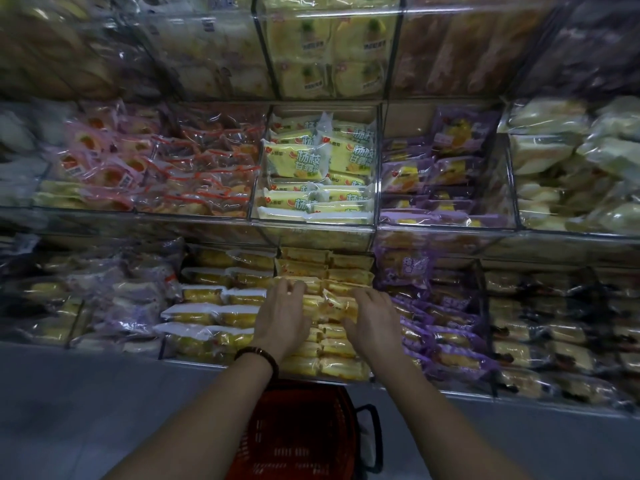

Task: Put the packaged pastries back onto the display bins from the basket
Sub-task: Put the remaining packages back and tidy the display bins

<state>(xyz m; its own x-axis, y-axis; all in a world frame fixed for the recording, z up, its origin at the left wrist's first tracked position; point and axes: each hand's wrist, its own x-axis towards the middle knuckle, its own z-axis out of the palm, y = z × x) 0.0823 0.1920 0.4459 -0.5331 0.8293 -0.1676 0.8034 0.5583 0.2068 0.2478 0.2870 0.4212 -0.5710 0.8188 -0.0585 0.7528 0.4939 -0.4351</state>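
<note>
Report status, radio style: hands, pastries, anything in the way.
Left hand on yellow packs, bottom row, grip unclear. Right hand pinching tilted yellow pack. Red basket below arms. Nothing blocking.

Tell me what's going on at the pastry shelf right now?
A person is restocking the clear display bins. Both hands are in the lower middle bin, which holds rows of yellow pastries. The right hand holds one tilted yellow pastry packet above the rows. The left hand is at the packet's other end, but its grip is hidden. The red basket sits on the floor below the forearms, and what it holds cannot be made out.
</note>
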